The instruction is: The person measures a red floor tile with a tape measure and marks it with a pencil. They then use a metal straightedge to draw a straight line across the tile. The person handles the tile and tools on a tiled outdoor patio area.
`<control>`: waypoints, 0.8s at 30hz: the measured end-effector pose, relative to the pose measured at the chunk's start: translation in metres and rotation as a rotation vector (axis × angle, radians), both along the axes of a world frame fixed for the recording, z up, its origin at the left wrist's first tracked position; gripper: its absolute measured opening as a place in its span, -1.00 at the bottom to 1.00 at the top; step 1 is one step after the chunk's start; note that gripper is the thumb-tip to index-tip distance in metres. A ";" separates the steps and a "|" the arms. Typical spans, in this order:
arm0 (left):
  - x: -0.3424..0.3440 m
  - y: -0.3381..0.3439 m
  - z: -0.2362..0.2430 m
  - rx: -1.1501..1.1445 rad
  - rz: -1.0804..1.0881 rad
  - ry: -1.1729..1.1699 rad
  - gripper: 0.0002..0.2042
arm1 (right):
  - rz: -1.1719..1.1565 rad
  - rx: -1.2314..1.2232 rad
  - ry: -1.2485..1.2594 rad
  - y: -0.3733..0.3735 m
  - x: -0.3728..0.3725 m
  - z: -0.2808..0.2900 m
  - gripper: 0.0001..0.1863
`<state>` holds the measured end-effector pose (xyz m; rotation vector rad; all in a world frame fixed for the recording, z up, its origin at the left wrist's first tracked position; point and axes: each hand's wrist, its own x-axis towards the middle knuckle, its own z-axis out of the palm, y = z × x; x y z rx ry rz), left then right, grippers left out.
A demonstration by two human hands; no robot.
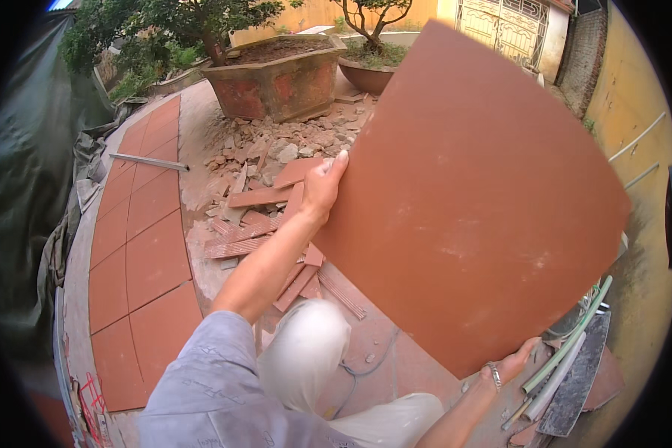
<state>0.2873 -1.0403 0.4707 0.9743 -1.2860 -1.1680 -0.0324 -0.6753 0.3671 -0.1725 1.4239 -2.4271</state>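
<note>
Paving at nine o'clock: laid tiles (138, 246) already run in a curved double row, while bare ground and broken tile pieces (265, 205) beside them look unfinished. The left hand (322, 187) pinches the large red tile's (470, 194) edge, raised at centre; the right hand (511, 366) props its bottom corner. At twelve, a clay planter (276, 82) holds soil and a small tree.

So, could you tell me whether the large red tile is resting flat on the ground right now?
No, the large red tile is lifted off the ground, gripped at its edges by the left hand and the right hand.
</note>
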 end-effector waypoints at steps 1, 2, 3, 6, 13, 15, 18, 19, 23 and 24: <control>0.013 -0.024 -0.033 0.039 0.040 -0.033 -0.50 | 0.011 0.063 -0.044 -0.029 0.008 -0.017 -0.30; 0.030 -0.047 -0.065 0.118 0.059 -0.030 -0.51 | 0.038 0.102 -0.093 -0.059 0.017 -0.035 -0.32; 0.049 -0.069 -0.096 0.169 0.094 -0.107 -0.49 | 0.049 0.176 -0.135 -0.088 0.029 -0.055 -0.32; 0.117 -0.140 -0.172 0.303 0.299 -0.391 -0.45 | 0.182 0.273 -0.406 -0.170 0.080 -0.120 -0.35; 0.232 -0.296 -0.226 0.410 0.407 -0.855 -0.34 | 0.280 0.372 -0.694 -0.354 0.190 -0.216 -0.48; 0.251 -0.335 -0.228 0.410 0.472 -1.024 -0.32 | 0.315 0.346 -0.722 -0.405 0.208 -0.223 -0.50; 0.275 -0.395 -0.244 0.463 0.533 -1.074 -0.30 | 0.309 0.367 -0.666 -0.469 0.225 -0.233 -0.52; 0.282 -0.411 -0.252 0.456 0.523 -1.060 -0.29 | 0.303 0.363 -0.633 -0.486 0.228 -0.237 -0.53; 0.305 -0.450 -0.283 0.413 0.545 -1.119 -0.27 | 0.358 0.441 -0.498 -0.525 0.242 -0.256 -0.56; 0.307 -0.455 -0.288 0.400 0.551 -1.164 -0.27 | 0.388 0.473 -0.435 -0.524 0.244 -0.260 -0.56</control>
